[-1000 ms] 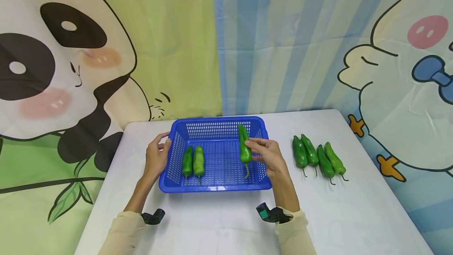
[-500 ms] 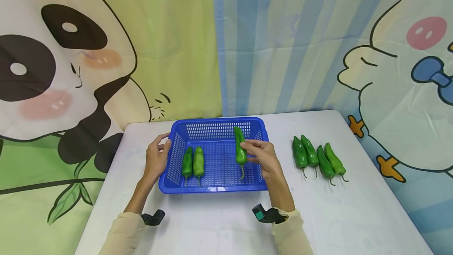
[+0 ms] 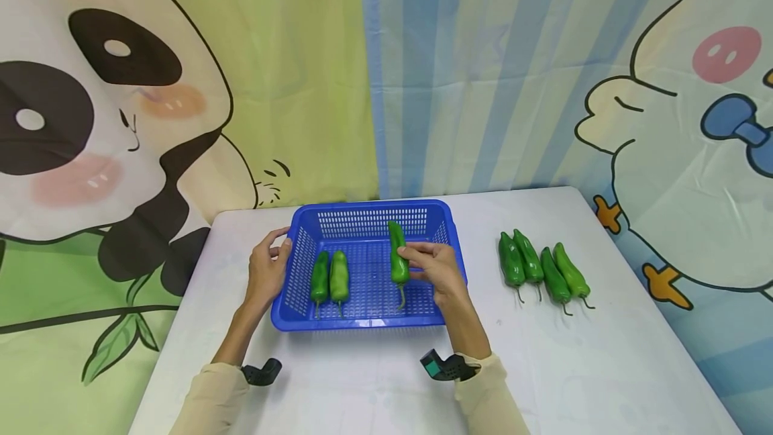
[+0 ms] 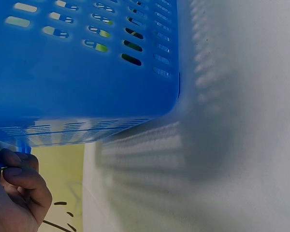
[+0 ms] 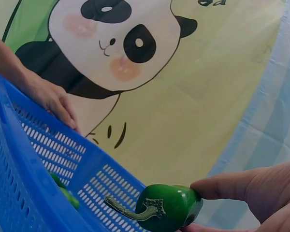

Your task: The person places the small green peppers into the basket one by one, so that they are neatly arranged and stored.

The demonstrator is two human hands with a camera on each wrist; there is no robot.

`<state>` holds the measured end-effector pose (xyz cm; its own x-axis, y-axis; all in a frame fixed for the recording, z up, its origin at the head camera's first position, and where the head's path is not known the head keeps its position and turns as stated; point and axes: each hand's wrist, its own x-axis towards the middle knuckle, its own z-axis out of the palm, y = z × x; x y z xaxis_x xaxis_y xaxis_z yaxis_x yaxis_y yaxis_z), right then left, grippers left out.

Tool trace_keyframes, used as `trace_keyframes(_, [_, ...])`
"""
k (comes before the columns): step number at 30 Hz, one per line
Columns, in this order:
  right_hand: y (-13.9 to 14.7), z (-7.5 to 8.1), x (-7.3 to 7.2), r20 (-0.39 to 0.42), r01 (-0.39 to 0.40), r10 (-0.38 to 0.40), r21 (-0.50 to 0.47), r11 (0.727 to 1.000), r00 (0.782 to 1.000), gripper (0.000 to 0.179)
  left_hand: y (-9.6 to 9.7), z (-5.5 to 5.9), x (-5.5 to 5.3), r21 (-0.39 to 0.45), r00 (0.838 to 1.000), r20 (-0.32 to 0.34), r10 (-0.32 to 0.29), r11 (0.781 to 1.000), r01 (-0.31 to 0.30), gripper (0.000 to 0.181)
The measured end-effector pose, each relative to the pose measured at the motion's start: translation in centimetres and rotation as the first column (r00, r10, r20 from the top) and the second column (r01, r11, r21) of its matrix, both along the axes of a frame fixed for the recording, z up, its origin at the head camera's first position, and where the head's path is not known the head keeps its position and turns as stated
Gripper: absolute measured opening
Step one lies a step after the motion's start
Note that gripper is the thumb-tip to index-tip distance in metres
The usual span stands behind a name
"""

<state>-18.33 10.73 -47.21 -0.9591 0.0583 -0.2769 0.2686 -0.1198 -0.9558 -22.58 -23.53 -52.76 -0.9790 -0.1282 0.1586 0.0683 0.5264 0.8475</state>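
A blue plastic basket (image 3: 370, 322) with slotted walls stands on the table. My left hand (image 3: 267, 268) grips its left rim; in the left wrist view the fingers (image 4: 26, 181) curl at the rim's edge. Between thumb and fingers my right hand (image 3: 439, 270) pinches a green pepper (image 3: 398, 257) over the basket's right half, its stem pointing toward me. In the right wrist view the pepper (image 5: 170, 205) shows its stem end. Inside the basket, on the left, a darker green pepper (image 3: 320, 277) and a lighter green pepper (image 3: 339, 276) lie side by side.
Several more green peppers (image 3: 531, 257) lie in a row on the white table (image 3: 616, 354), right of the basket. A curtain (image 3: 302, 86) with cartoon animals hangs behind the table. Each wrist wears a small black camera (image 3: 448, 365).
My right hand has moved left over the basket with the pepper, and slightly nearer to me. My left hand has stayed on the rim.
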Motion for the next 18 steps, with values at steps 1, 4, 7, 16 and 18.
trace_keyframes(1, [-0.1, 0.0, 0.0, 0.004, -0.002, 0.002, -0.002, 1.0, 1.0, 0.04, 0.0, 0.0, 0.0, -0.002, 1.0, 0.001, 0.002, 1.0, -0.002, 0.041])
trace_keyframes(4, [-0.6, -0.2, -0.2, 0.005, -0.005, 0.005, -0.004, 1.0, 1.0, 0.04, 0.0, 0.1, 0.0, -0.007, 1.0, 0.005, 0.01, 1.0, -0.01, 0.041])
trace_keyframes(7, [-1.0, -0.5, -0.4, 0.023, 0.0, 0.0, 0.006, 1.0, 1.0, 0.038, 0.0, 0.2, 0.0, -0.007, 1.0, 0.01, 0.012, 1.0, -0.012, 0.041])
trace_keyframes(16, [-2.3, -0.8, -0.4, 0.056, -0.002, 0.0, 0.027, 1.0, 0.998, 0.035, 0.1, 0.2, 0.0, 0.001, 1.0, 0.018, -0.002, 1.0, 0.002, 0.042])
trace_keyframes(18, [-2.5, -1.0, -0.4, 0.057, -0.007, 0.005, 0.026, 1.0, 0.998, 0.035, 0.1, 0.1, 0.0, -0.002, 1.0, 0.018, 0.0, 1.0, 0.0, 0.042])
